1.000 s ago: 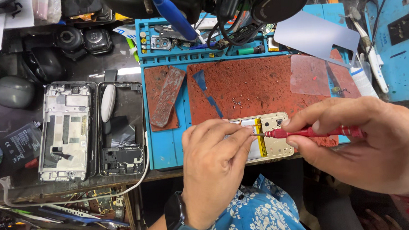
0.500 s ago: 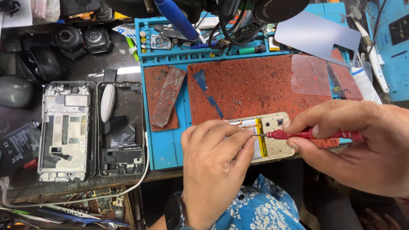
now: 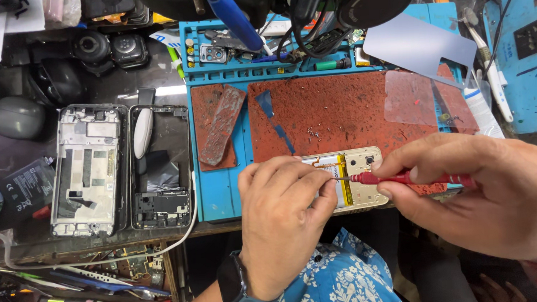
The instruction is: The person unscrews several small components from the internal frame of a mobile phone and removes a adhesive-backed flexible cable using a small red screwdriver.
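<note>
An opened gold phone (image 3: 363, 178) lies at the near edge of a blue and rust-red work mat (image 3: 334, 114), its battery with a yellow strip showing. My left hand (image 3: 282, 221) rests over the phone's left half and pins it down; a dark watch is on that wrist. My right hand (image 3: 485, 195) grips a red-handled screwdriver (image 3: 414, 177), held level, with its tip over the yellow strip beside my left index finger. The phone's left end is hidden under my left hand.
Two stripped phone frames (image 3: 89, 169) (image 3: 159, 166) lie left of the mat. A clear screen sheet (image 3: 409, 97) and grey panel (image 3: 419, 42) sit at the mat's back right. Tiny screws (image 3: 316, 133) dot the mat. Hand tools (image 3: 74, 296) fill an open drawer at bottom left.
Both hands stay on the phone. The screwdriver tip has shifted slightly; otherwise the scene holds still.
</note>
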